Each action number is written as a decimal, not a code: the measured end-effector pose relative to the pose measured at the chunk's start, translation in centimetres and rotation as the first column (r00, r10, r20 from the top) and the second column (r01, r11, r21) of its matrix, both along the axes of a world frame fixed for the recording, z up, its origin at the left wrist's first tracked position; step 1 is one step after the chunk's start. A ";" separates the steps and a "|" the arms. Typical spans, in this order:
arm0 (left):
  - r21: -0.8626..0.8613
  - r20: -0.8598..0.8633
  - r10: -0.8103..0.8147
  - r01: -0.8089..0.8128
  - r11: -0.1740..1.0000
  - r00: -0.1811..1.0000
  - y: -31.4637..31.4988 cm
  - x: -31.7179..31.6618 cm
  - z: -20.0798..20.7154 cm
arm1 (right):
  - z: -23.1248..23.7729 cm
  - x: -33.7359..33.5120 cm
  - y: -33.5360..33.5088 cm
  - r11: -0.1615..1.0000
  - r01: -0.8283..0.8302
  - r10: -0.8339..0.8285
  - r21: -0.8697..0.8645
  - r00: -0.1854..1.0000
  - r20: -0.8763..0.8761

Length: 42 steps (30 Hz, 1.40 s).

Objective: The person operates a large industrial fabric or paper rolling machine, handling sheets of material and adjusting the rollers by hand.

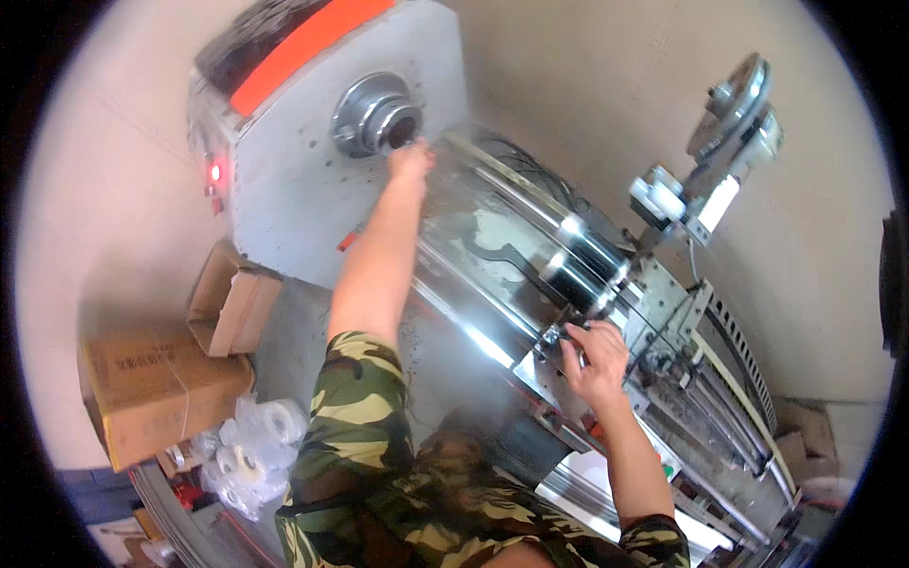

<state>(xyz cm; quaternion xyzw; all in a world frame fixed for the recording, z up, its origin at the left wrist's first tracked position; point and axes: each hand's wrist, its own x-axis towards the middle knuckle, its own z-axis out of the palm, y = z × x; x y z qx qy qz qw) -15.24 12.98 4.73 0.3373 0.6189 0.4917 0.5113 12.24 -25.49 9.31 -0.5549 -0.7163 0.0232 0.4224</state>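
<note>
My left hand [412, 163] reaches to the lower rim of a round steel chuck [377, 115] on the grey machine housing [294, 180]. Its fingers look closed, and what they hold, if anything, is hidden. My right hand [597, 363] is at the near side of the carriage, fingers curled beside a small metal fitting [550, 339]; what is in its grip is too small to make out. Just beyond the right hand lies a shiny steel cylinder [579, 275]. A dark hook-shaped wrench [511, 256] rests on the machine bed, between the two hands.
Bright steel rails [473, 331] run from the housing toward the lower right. A pulley wheel on an arm [729, 104] rises at the back right. Cardboard boxes [161, 383] and clear plastic-wrapped rolls [251, 454] stand at the lower left. A red lamp [216, 173] glows on the housing.
</note>
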 end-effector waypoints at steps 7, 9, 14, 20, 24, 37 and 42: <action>0.243 -0.970 0.026 0.948 0.206 0.243 -19.7 10.7 11.1 | -0.4 0.9 0.2 0.997 0.023 -0.019 -0.080 0.999 0.050; 0.091 -0.990 0.111 0.996 0.022 0.088 -22.7 13.9 10.2 | -0.1 0.9 0.1 0.994 0.001 -0.002 -0.108 1.000 -0.008; 0.049 -0.966 0.253 0.999 0.002 0.047 -21.7 15.2 4.7 | 1.0 0.7 -0.8 0.986 -0.038 0.019 -0.162 0.993 -0.115; 0.158 -0.933 0.291 0.969 -0.192 0.210 -21.9 15.7 4.7 | -0.2 -0.9 -0.9 0.973 0.161 -0.175 -0.168 0.982 -0.076; 0.067 -0.973 0.214 0.995 -0.078 0.083 -21.4 14.8 5.7 | -0.1 -1.7 -0.2 0.989 0.148 -0.145 0.026 0.984 -0.108; 0.179 -0.955 0.224 0.980 -0.085 0.194 -21.4 14.7 5.7 | 2.3 -0.3 -22.9 0.817 0.542 -0.506 -0.197 0.838 0.203; 0.223 -0.942 0.230 0.967 -0.120 0.245 -21.3 14.8 5.4 | 3.6 0.4 -22.3 0.561 0.634 -0.511 -0.533 0.771 0.379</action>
